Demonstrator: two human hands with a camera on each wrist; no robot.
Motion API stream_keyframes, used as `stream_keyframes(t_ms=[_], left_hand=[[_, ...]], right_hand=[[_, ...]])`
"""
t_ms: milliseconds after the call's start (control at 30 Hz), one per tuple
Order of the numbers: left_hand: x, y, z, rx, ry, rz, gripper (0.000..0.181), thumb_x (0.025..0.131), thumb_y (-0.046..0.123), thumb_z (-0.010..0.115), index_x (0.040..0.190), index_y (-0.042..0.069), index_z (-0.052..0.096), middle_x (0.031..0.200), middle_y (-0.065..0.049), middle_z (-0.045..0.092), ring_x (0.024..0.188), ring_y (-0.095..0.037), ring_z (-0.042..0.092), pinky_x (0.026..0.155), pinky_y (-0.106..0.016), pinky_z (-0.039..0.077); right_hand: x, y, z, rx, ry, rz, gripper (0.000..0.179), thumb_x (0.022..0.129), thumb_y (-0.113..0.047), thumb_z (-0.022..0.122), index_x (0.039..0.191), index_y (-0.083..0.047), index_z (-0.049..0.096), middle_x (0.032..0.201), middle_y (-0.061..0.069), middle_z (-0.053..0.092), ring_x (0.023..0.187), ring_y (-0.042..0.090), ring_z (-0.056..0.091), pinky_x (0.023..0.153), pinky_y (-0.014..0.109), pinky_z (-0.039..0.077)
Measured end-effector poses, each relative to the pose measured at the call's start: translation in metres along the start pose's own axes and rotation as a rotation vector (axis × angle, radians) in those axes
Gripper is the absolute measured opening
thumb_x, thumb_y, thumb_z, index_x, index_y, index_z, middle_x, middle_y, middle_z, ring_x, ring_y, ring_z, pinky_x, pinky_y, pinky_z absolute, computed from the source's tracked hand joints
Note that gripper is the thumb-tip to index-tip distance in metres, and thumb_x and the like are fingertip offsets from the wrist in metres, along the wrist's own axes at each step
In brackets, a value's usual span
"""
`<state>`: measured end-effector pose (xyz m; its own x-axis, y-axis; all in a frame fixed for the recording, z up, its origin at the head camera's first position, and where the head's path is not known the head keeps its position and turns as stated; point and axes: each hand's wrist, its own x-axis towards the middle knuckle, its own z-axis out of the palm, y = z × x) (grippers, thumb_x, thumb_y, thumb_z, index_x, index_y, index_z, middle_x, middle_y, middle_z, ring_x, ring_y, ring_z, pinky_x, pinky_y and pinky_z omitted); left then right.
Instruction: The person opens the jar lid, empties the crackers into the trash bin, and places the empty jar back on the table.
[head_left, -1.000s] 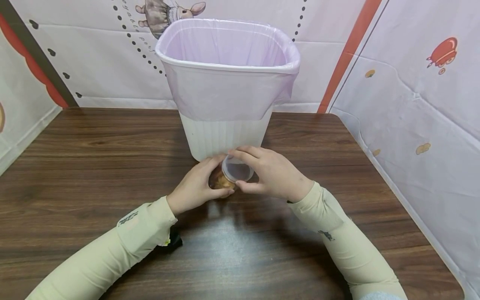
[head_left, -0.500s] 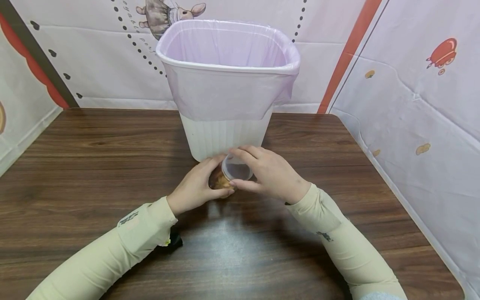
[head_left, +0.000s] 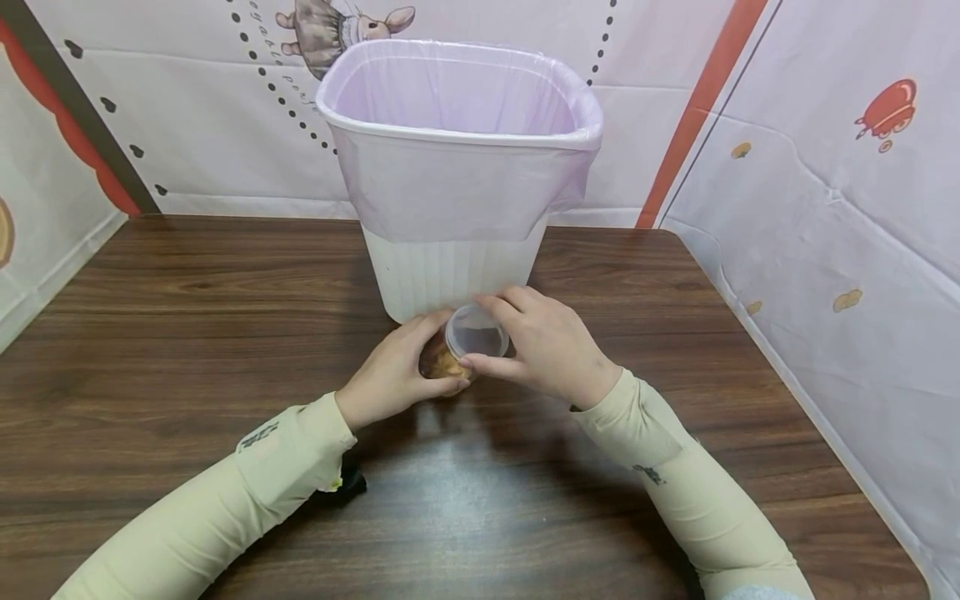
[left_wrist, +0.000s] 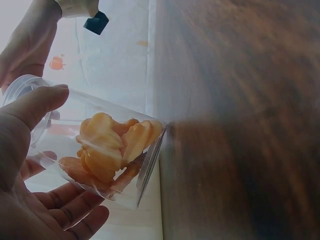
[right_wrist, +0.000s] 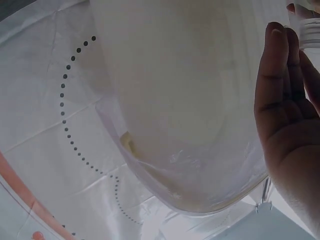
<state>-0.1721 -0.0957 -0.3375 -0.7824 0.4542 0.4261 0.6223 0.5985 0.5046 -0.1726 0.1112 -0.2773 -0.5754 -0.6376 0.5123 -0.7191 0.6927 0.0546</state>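
A white bin (head_left: 450, 267) lined with a lilac bag (head_left: 457, 179) is standing at the far edge of the wooden table (head_left: 187, 333).

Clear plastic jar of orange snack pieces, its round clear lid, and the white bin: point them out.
clear plastic jar (left_wrist: 107, 150), left wrist view, side wall.
round clear lid (head_left: 477, 332), head view, top.
white bin (head_left: 450, 271), head view, ribbed front.

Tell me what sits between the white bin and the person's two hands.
In the head view, a small clear plastic jar of orange snack pieces, gripped by left hand and right hand, just before the white bin.
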Motion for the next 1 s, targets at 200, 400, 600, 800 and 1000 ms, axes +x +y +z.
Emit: stream_keyframes(t_ms=[200,400,600,800,1000], left_hand=[[-0.0001,0.0002,0.0002,-0.001,0.001,0.007,0.070,0.071,0.039,0.074,0.130,0.018,0.043,0.119,0.001,0.055,0.104,-0.014,0.052,0.087,-0.034,0.043],[0.0002,-0.0002,0.0005,-0.002,0.006,0.016,0.070,0.071,0.039,0.074,0.130,0.018,0.043,0.119,0.001,0.055,0.104,-0.013,0.052,0.088,-0.033,0.043],[0.0002,-0.0002,0.0004,-0.003,0.004,0.014,0.070,0.071,0.039,0.074,0.130,0.019,0.043,0.119,0.002,0.055,0.104,-0.013,0.052,0.088,-0.034,0.043],[0.0002,-0.0002,0.0003,0.003,0.005,0.012,0.071,0.070,0.039,0.074,0.130,0.018,0.043,0.118,0.001,0.055,0.103,-0.013,0.052,0.087,-0.034,0.043],[0.0001,-0.0004,0.0006,0.009,0.006,0.010,0.071,0.070,0.039,0.074,0.130,0.018,0.043,0.119,0.000,0.055,0.104,-0.014,0.052,0.088,-0.034,0.043]], right_hand=[[-0.0001,-0.0005,0.0007,0.003,0.006,-0.005,0.058,0.074,-0.054,0.062,0.111,-0.009,0.060,0.091,0.002,0.057,0.078,0.015,0.053,0.067,0.028,0.048],[0.0001,-0.0014,0.0001,0.004,-0.006,-0.004,0.056,0.075,-0.052,0.061,0.111,-0.009,0.060,0.090,0.002,0.056,0.077,0.014,0.053,0.067,0.028,0.048],[0.0002,-0.0012,0.0008,0.012,-0.006,-0.009,0.055,0.076,-0.051,0.062,0.111,-0.008,0.060,0.090,0.003,0.056,0.077,0.015,0.053,0.068,0.027,0.048],[0.0002,-0.0022,0.0004,0.024,-0.003,-0.020,0.055,0.076,-0.048,0.062,0.111,-0.006,0.060,0.091,0.004,0.057,0.079,0.016,0.054,0.069,0.027,0.048],[0.0005,-0.0028,-0.0009,0.023,-0.016,-0.027,0.054,0.076,-0.046,0.061,0.112,-0.005,0.059,0.092,0.005,0.057,0.079,0.016,0.054,0.071,0.028,0.048]])
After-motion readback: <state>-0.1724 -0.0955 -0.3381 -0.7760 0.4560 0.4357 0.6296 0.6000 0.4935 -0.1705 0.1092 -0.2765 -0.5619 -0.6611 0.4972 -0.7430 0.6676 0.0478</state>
